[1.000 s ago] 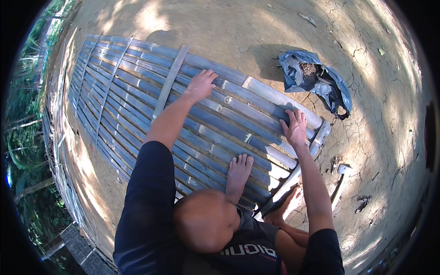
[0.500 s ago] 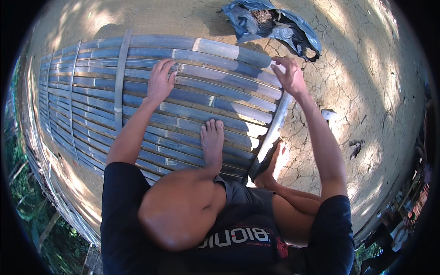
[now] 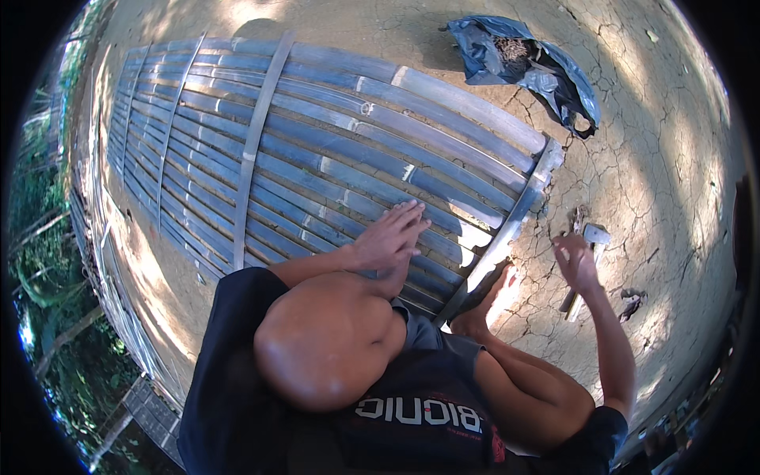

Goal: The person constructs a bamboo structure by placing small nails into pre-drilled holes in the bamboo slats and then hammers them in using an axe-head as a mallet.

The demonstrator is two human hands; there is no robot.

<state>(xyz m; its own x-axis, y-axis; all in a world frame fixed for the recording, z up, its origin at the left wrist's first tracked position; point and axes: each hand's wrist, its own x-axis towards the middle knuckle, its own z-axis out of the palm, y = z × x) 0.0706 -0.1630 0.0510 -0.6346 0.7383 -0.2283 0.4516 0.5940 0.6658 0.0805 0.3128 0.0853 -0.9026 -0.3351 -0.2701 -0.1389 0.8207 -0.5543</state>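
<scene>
My left hand lies with its fingers stretched out over my foot on the bamboo slat panel, holding nothing. My right hand is over the bare ground past the panel's right end, its fingers apart. Right beside it lies a hammer with a grey head and a pale handle, partly hidden by the hand. Whether the fingers touch it I cannot tell. Long grey-blue split bamboo slats make up the panel, with narrow crosspieces over them and an end strip along its right edge.
A torn dark plastic bag holding a heap of small brown pieces lies beyond the panel's far right corner. Cracked dry earth surrounds the panel. My other foot stands next to the end strip. Green plants grow at the far left.
My left hand has come back from the far slats to my foot. My right hand has left the panel's far right corner and moved down to the hammer. The view has shifted.
</scene>
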